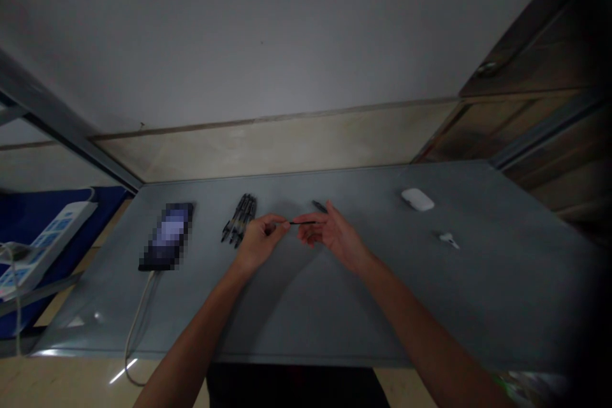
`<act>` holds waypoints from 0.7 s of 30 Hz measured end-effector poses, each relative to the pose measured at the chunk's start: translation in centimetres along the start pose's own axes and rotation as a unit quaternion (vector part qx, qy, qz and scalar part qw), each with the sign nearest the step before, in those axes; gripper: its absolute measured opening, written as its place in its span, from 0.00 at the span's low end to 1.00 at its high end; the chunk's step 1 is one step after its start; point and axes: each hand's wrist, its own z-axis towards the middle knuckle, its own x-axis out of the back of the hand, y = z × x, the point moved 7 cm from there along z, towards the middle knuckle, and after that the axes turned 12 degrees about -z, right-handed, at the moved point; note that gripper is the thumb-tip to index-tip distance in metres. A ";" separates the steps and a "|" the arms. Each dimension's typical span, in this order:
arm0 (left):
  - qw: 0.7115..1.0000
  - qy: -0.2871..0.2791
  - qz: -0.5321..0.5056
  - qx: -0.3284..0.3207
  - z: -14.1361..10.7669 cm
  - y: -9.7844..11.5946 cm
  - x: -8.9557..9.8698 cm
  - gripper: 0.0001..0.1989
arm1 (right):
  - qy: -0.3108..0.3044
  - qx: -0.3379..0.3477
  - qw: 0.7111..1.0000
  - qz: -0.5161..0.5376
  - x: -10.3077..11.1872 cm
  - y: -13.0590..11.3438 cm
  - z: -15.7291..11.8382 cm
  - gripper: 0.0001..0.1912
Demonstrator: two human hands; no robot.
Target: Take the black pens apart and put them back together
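Note:
Between my hands is a thin dark rod [303,222], perhaps a pen refill, lying roughly level above the grey table [306,319]. My left hand [261,239] pinches its left end between thumb and fingers. At its right end, my right hand [335,236] has its fingers spread, the rod lying against them. Several black pens [240,220] lie side by side on the table, just left of my left hand. A dark pen part [319,206] rests behind my right hand, partly hidden by it.
A phone [167,236] with a cable [138,319] lies at the left. On the right are a white case [417,199] and a small white earbud [449,240]. A white power strip [48,248] is beyond the table's left edge. A wall [287,146] stands behind.

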 end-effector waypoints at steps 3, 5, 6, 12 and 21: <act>1.000 0.002 0.002 0.010 -0.1 -0.1 0.0 0.19 | 0.000 0.001 1.000 0.008 0.0 0.0 0.0 0.38; 1.000 0.005 0.000 0.007 0.0 -0.1 0.1 0.20 | 0.002 0.003 1.000 0.013 -0.1 -0.1 0.1 0.38; 1.000 0.011 -0.002 0.003 0.1 0.0 0.2 0.20 | 0.004 0.006 1.000 0.015 0.0 -0.1 0.1 0.37; 0.998 0.061 0.006 0.018 0.3 -0.4 1.5 0.26 | 0.009 0.020 1.000 0.005 0.0 -0.3 0.0 0.38; 0.999 0.033 -0.022 0.009 -0.1 0.7 0.9 0.18 | 0.044 0.015 0.999 -0.029 0.8 0.2 0.2 0.36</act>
